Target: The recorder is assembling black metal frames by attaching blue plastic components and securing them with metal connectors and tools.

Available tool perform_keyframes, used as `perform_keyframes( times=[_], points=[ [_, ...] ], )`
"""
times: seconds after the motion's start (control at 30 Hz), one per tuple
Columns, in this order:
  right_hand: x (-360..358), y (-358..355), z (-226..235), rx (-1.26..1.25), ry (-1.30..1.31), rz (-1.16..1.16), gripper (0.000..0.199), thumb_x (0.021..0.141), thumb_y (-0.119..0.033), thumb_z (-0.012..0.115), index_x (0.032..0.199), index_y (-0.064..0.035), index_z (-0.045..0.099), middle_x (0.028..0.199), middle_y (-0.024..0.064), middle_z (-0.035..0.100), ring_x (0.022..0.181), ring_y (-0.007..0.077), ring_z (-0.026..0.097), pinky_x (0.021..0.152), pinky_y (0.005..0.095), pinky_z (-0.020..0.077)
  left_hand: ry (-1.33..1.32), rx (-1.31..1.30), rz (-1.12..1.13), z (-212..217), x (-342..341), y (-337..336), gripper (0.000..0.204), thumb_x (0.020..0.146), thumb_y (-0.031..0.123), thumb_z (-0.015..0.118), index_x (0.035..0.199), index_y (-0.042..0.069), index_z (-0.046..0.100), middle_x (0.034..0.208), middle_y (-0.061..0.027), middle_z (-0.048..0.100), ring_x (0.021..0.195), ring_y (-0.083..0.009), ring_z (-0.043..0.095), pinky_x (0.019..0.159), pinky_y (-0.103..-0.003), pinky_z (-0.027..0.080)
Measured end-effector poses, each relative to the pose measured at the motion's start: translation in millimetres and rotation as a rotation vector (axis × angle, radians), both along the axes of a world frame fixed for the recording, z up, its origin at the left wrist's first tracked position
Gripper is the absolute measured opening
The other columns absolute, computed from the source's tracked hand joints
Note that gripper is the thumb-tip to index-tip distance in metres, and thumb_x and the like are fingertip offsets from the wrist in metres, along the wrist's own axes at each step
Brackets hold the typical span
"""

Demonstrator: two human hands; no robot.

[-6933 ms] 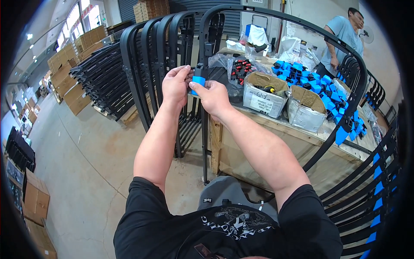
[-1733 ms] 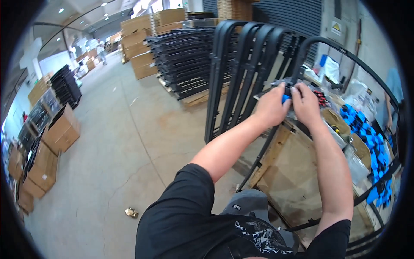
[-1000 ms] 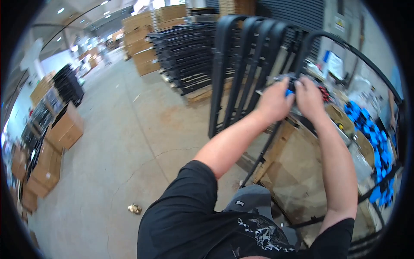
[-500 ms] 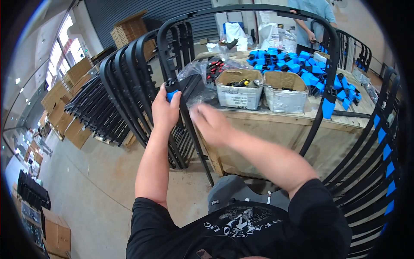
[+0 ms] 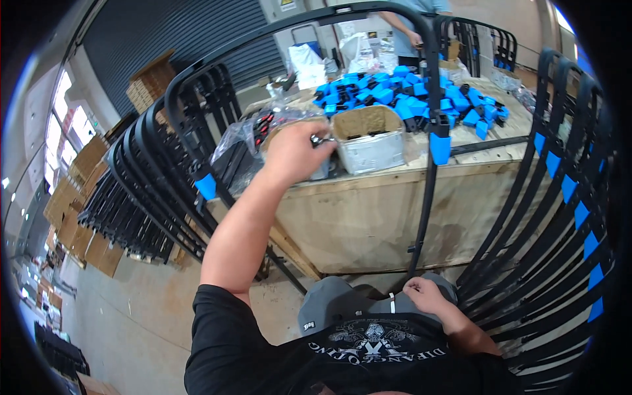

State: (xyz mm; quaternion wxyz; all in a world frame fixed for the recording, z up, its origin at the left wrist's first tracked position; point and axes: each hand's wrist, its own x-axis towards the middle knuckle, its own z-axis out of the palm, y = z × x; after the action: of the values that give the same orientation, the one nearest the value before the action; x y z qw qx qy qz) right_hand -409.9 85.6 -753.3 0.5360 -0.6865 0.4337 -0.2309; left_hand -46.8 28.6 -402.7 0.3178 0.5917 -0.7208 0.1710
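My left hand (image 5: 296,153) is over the left box (image 5: 320,172) on the bench, its fingers closed around a small dark, shiny piece that is too small to name. That hand hides most of the box. Low at my lap, my right hand (image 5: 424,293) has its fingers curled together; whatever they may hold is hidden. In front of me stands a bent black tube frame (image 5: 283,25). It carries a blue clamp-like piece on its left leg (image 5: 206,187) and another blue piece on its right leg (image 5: 440,150).
Beside the left box stands a second open box (image 5: 372,155). A pile of blue and black pieces (image 5: 408,99) covers the back of the wooden bench (image 5: 368,230). More black frames are racked left (image 5: 148,158) and right (image 5: 559,217). Another person (image 5: 403,29) stands behind the bench.
My left hand has left the frame's left leg, where a blue piece sits, and moved to the left box. My right hand has dropped from near that leg to my lap. The view has shifted right.
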Motion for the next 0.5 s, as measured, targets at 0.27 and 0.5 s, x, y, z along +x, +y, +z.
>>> perform_keyframes(
  times=[0.27,0.5],
  points=[
    [-61,18,-32,-0.066,0.054,-0.131,0.017,0.093,-0.013,0.067,0.098,0.0025,0.069,0.086,0.0101,0.072,0.078,0.0157,0.067,0.071,0.0308,0.0527,0.224,-0.240,-0.017,20,1,0,0.020,0.094,0.020,0.070,0.089,0.002,0.064,0.083,-0.0180,0.068,0.075,-0.0322,0.067,0.069,-0.038,0.051],
    [-28,4,15,0.149,-0.181,-0.078,0.021,0.094,-0.016,0.068,0.104,0.0027,0.068,0.092,0.0102,0.070,0.083,0.0182,0.067,0.073,0.0335,0.0529,-0.041,-0.726,-0.441,-44,-43,69,0.020,0.096,0.011,0.058,0.106,-0.005,0.064,0.082,-0.0141,0.068,0.067,-0.0236,0.065,0.060,-0.033,0.050]
  ],
)
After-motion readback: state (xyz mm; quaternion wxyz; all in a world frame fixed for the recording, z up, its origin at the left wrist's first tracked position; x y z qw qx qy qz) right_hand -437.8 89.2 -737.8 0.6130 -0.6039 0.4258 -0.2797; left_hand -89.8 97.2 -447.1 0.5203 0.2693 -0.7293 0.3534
